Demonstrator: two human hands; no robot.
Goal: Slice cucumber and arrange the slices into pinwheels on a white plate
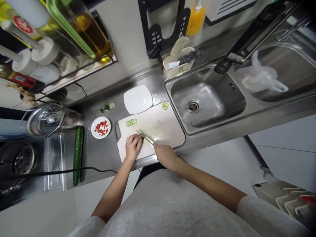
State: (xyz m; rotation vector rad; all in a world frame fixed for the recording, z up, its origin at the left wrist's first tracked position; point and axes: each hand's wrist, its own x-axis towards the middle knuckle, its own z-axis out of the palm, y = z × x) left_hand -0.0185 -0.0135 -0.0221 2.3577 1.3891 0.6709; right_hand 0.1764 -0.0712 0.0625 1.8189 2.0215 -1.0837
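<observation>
My right hand point(166, 155) is closed round the handle of a knife point(147, 137), whose blade slants over the white cutting board point(172, 131). Beside the blade, the bent fingers of my left hand point(133, 146) press on a piece of cucumber, mostly hidden, with only a bit of dark green showing. Overlapping cucumber slices point(131, 122) lie on the board's left part. A smaller stack of slices point(165, 105) rests at its far right corner. The middle of the board is wet.
A white square plate point(138, 98) touches the board's far side. Left of it are cucumber ends point(106, 106), a small dish point(101, 127) of red pieces and a whole cucumber point(78, 154). A steel sink point(204, 98) borders the right; a black cable point(93, 168) crosses the front left.
</observation>
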